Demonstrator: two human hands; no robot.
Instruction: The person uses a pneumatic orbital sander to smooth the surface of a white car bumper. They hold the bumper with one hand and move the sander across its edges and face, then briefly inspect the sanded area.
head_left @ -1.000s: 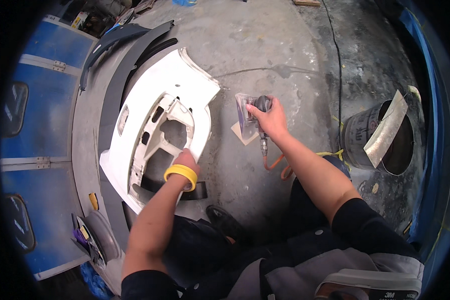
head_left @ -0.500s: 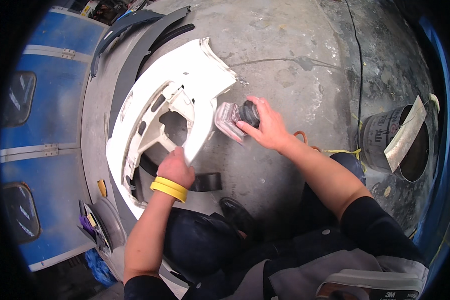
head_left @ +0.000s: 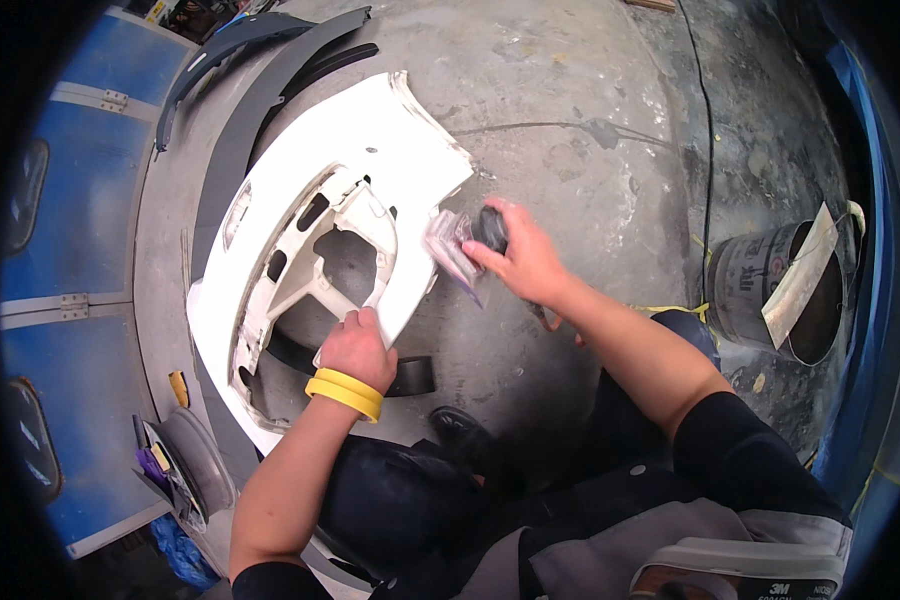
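Observation:
A white car bumper [head_left: 315, 135] with cut-out openings stands in front of me on the floor. My left hand [head_left: 356, 352] is closed round the near lower edge of its inner frame; a yellow band [head_left: 345, 392] circles that wrist. In my right hand [head_left: 526, 256] is a hand-held sander [head_left: 455, 250] with a black rounded top, thumb and fingers wrapped round that top. The sander's pale, flat pad is at the bumper's right-hand edge and blurred by motion. Whether the pad touches the edge, I cannot tell.
Dark curved panels [head_left: 260, 85] lie beyond the bumper, beside blue doors [head_left: 90, 215]. A metal bucket [head_left: 745, 285] holding a pale strip [head_left: 800, 280] stands at the right. A black cable [head_left: 708, 130] crosses the floor. A round metal rim [head_left: 198, 455] is at the left.
The view has shifted, so the bumper and doors appear farther left. The sander and my right hand have moved slightly left and down along the bumper's edge. Both holds are the same.

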